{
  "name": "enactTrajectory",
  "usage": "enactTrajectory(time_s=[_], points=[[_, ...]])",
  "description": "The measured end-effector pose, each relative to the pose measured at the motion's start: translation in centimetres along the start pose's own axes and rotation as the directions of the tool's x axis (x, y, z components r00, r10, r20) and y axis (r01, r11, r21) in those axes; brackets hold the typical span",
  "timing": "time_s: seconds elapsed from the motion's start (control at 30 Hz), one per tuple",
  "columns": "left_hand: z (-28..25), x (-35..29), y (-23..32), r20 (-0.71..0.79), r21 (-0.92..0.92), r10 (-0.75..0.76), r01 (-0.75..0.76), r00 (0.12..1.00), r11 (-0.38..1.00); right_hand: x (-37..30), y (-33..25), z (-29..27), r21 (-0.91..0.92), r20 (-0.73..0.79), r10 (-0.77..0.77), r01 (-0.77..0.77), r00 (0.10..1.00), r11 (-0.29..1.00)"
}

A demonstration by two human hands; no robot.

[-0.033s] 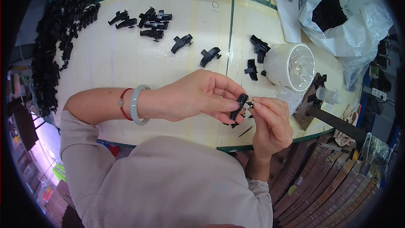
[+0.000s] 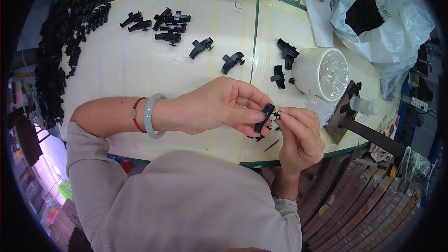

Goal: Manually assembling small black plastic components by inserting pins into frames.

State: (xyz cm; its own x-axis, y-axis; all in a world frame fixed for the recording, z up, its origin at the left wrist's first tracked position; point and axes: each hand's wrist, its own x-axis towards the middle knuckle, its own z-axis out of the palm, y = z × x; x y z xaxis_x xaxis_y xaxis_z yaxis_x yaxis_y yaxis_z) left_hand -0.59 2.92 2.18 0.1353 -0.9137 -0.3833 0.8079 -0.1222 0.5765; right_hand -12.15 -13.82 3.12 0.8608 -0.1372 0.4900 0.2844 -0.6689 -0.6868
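Between thumb and fingers, my left hand (image 2: 219, 105) holds a small black toy plane (image 2: 265, 117). My right hand (image 2: 301, 133) pinches a tiny black pronged piece (image 2: 276, 115), like a propeller, close against the end of the plane. Whether the two are joined, I cannot tell. Below my left fingers, a few small black pieces (image 2: 260, 137) lie partly hidden on the table. A thin dark sliver (image 2: 271, 145) is beside them. Beyond my hands sit similar black planes, one (image 2: 232, 62) straight ahead and another (image 2: 201, 47) farther left.
Many black pieces (image 2: 51, 60) are heaped along the left edge. A cluster of planes (image 2: 170, 28) lies at the far side. At right are a white tub (image 2: 310, 72) lying on its side, more black parts (image 2: 278, 77), a lever tool (image 2: 368, 135) and a plastic bag (image 2: 396, 32) of black pieces.
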Motion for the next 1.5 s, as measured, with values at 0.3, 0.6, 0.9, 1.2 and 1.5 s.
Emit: enactTrajectory(time_s=[0.3, 0.6, 0.9, 1.2, 1.5], points=[[0.1, -0.1, 0.0, -0.056, 0.05, 0.022, -0.019, 0.998, 0.999, -0.6, -0.5, 0.1, 0.135, -0.026, 0.227, -0.221, 0.974, 0.966], [0.0, -0.4, -0.6, 0.106, 0.932, 0.731, -0.323, 0.674, 0.162, -1.1, -0.4, 0.2, 0.744, 0.327, 0.727, -0.639, 0.604, 0.196], [-0.2, 0.0, -1.1, -0.073, 0.617, 0.548, -0.395, 0.833, 0.681, -1.1, -0.1, 0.4, 0.792, 0.42, 0.72, -0.61, 0.553, 0.007], [0.2, -0.1, -1.0, -0.154, 0.357, 0.341, -0.27, 0.927, 0.894, -0.8, -0.2, 0.5, 0.782, 0.468, 0.693, -0.622, 0.549, -0.036], [-0.4, 0.2, -1.1, -0.145, 0.209, 0.268, -0.235, 0.952, 0.949, -0.7, -0.1, 0.8, 0.785, 0.485, 0.673, -0.617, 0.558, -0.054]])
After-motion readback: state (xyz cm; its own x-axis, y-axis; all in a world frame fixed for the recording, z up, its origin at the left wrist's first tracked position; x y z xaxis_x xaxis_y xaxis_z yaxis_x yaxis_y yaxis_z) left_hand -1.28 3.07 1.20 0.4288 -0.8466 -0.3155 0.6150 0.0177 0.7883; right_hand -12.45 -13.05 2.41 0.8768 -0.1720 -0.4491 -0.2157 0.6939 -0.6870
